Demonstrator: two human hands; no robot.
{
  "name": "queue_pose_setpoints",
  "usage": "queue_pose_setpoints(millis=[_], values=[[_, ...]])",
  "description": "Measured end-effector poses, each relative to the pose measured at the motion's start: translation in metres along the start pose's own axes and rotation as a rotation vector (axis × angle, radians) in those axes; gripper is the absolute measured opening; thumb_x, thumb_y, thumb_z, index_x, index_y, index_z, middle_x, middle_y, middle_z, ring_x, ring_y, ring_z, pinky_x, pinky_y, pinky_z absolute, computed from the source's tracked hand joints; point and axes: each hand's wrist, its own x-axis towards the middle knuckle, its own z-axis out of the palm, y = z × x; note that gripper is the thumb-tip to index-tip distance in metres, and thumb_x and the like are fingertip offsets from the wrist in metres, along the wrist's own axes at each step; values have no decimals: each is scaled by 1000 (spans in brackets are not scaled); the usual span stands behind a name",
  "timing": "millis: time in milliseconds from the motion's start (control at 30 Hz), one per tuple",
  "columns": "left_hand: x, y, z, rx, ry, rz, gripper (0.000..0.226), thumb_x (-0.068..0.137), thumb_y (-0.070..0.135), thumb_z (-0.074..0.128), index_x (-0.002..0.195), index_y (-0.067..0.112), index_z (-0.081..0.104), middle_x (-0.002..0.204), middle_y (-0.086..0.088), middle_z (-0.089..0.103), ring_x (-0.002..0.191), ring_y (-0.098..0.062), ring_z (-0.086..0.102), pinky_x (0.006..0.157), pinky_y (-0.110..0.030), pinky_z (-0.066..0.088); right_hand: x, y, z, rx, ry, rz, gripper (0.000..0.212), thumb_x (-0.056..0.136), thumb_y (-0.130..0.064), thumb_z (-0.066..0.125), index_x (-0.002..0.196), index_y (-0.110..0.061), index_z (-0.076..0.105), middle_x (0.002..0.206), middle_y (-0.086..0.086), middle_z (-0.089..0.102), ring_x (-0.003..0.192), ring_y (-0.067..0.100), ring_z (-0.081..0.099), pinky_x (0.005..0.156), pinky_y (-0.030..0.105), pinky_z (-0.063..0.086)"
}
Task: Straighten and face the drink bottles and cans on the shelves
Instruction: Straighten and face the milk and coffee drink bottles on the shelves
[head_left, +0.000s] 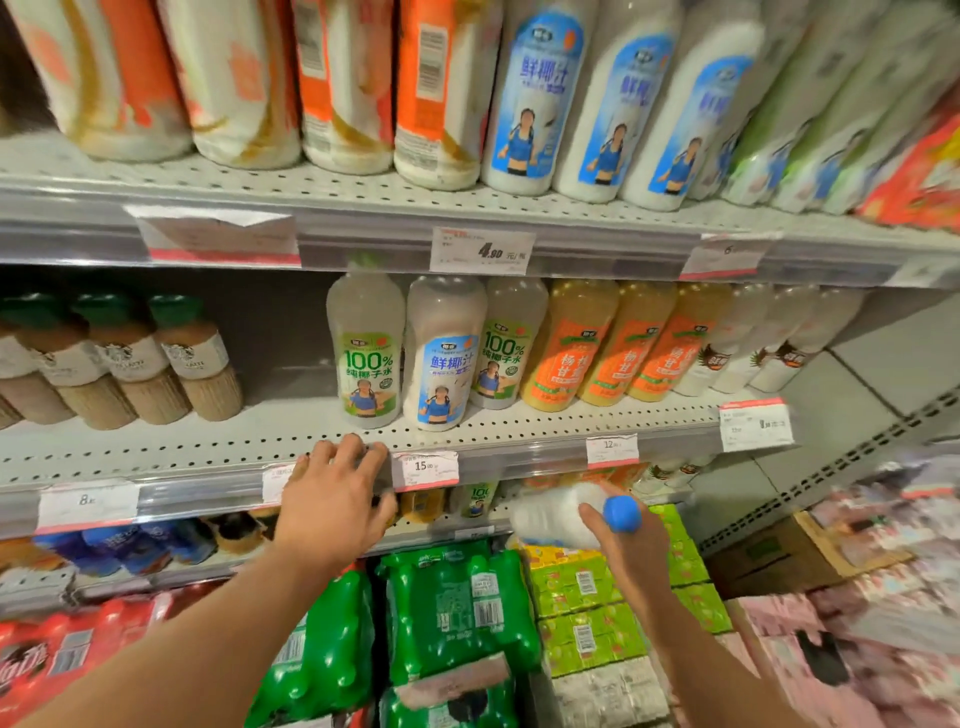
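Observation:
My right hand (621, 540) grips a white coconut-milk bottle (556, 514) with a blue cap near its neck, holding it tilted on its side below the middle shelf. My left hand (335, 499) rests on the front edge of the middle shelf (519, 434), fingers bent over the lip, holding nothing. Just above it stand a green-label coconut-water bottle (366, 353), a blue-label coconut-milk bottle (444, 358) and another green-label bottle (501, 348), all upright with labels forward. Orange-label juice bottles (597, 348) line up to their right.
Coffee bottles (124, 358) stand at the shelf's left, with a bare gap beside them. The top shelf (363, 208) carries orange-label and blue-label bottles. Green shrink-wrapped soda packs (457, 597), yellow-green cartons (587, 597) and a cardboard box (769, 551) sit below.

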Motion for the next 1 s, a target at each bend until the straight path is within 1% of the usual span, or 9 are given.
queue_pose_setpoints(millis=[100, 233, 333, 433, 533, 633, 700, 867, 1000], values=[[-1, -1, -8, 1, -108, -14, 52, 91, 58, 46, 132, 26, 55, 120, 0, 56, 107, -27, 51, 87, -43, 51, -29, -16, -29, -66, 30, -19, 37, 70, -58, 78, 64, -32, 52, 57, -8, 49, 61, 21, 49, 56, 33, 38], [6, 2, -22, 7, -235, -56, 54, 95, 60, 38, 140, 30, 46, 131, 3, 50, 116, -23, 49, 98, -41, 47, -61, -40, -61, -2, 30, -92, 52, 73, -56, 74, 93, -8, 71, 74, 11, 66, 73, 32, 62, 68, 44, 51], [17, 14, -37, -60, -291, -110, 45, 97, 54, 41, 130, 28, 55, 123, 0, 55, 111, -23, 54, 91, -41, 53, -75, -55, -76, 31, 37, -96, 29, 78, -35, 87, 99, -18, 76, 91, 5, 75, 89, 25, 69, 74, 42, 53], [28, 36, -62, -265, -100, -151, 30, 95, 43, 53, 116, 26, 67, 111, 2, 65, 89, -18, 62, 73, -34, 57, -84, -73, -97, 62, 42, -143, 23, 77, -33, 87, 95, -42, 74, 84, -18, 73, 74, -2, 64, 62, 17, 48], [45, 59, -90, -454, 170, -123, 36, 92, 31, 62, 127, 24, 59, 125, 3, 58, 94, -18, 63, 70, -34, 56, -80, -81, -119, 58, 31, -143, 25, 73, -36, 89, 93, -26, 78, 79, -2, 74, 69, 11, 65, 67, 30, 53], [73, 77, -115, -542, 307, -206, 53, 91, 29, 64, 139, 22, 44, 137, 2, 47, 101, -20, 62, 73, -36, 55, -75, -93, -136, 123, -14, -176, 31, 69, -30, 91, 97, -35, 78, 89, -19, 76, 86, 2, 69, 78, 30, 53], [92, 85, -126, -529, 267, -324, 52, 92, 35, 65, 135, 13, 44, 133, -9, 51, 99, -31, 64, 71, -40, 53, -71, -98, -146, 165, -82, -220, 31, 70, -27, 91, 95, -40, 77, 91, -20, 76, 87, -2, 69, 79, 23, 53], [130, 89, -140, -442, 104, -474, 51, 94, 56, 60, 79, 7, 59, 79, -11, 67, 80, -35, 69, 68, -39, 57, -52, -105, -166, 157, -180, -224, 34, 70, -31, 91, 98, -43, 74, 91, -21, 76, 92, 3, 70, 86, 33, 55], [148, 83, -150, -345, -6, -493, 68, 88, 79, 50, 110, 19, 71, 103, -8, 74, 96, -30, 69, 79, -34, 56, -37, -109, -177, 141, -241, -306, 37, 71, -37, 89, 104, -43, 74, 96, -27, 74, 94, -4, 68, 85, 29, 54]])
